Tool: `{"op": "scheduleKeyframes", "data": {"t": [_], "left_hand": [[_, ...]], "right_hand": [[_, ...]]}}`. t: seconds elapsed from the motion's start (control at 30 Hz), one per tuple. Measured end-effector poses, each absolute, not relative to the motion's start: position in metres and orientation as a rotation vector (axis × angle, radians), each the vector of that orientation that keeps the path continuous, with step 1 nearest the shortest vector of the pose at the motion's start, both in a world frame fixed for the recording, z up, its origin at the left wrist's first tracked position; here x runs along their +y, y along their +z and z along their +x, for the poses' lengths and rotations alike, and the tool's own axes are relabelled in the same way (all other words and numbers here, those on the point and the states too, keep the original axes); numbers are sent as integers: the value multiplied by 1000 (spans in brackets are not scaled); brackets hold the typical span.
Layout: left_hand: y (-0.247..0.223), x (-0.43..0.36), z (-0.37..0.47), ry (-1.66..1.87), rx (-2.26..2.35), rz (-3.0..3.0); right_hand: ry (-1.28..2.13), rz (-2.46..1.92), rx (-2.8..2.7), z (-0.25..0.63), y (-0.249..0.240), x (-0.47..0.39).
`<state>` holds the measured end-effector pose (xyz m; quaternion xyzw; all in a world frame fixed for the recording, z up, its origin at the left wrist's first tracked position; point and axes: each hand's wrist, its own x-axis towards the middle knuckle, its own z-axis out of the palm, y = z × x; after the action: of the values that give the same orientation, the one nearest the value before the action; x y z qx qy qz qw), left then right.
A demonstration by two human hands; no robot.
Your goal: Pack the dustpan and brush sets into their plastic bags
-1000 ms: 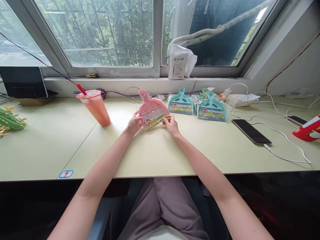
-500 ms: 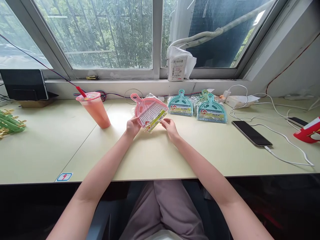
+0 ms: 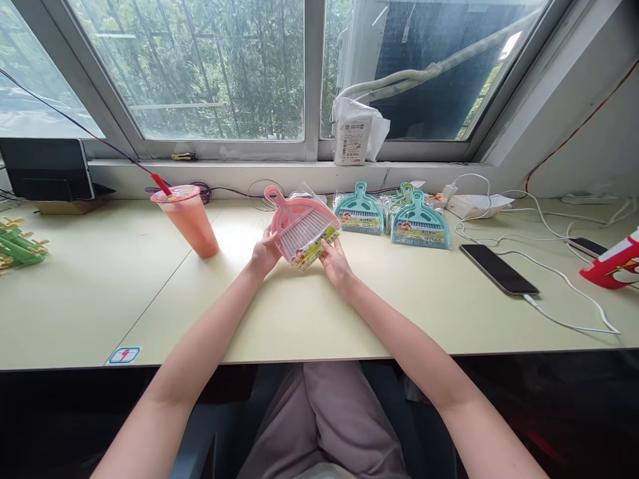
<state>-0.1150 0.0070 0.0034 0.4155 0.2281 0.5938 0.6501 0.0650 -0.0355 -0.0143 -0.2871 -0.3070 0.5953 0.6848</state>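
Though beside windows (image 3: 214, 73), a pale table (image 3: 279, 326).

The scene is viewed from the wearer's head, close above the near edge of the bench (image 3: 279, 319), facing forward and down. The bench's full depth is taken in, with the lap (image 3: 324, 419) below its near edge and the window (image 3: 214, 66) beyond its far edge; both sides are cropped.

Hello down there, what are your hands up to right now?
Left hand and right hand gripping pink plastic dustpan-and-brush set, clear-wrapped, tilted. Teal plastic dustpan sets close beyond, right. Nothing between hands and body.
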Motion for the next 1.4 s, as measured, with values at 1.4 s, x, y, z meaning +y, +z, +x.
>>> {"op": "scheduleKeyframes", "data": {"t": [1.4], "left_hand": [[0, 44, -170, 1479, 1119, 630]], "right_hand": [[1003, -967, -314, 111, 0, -24]]}}
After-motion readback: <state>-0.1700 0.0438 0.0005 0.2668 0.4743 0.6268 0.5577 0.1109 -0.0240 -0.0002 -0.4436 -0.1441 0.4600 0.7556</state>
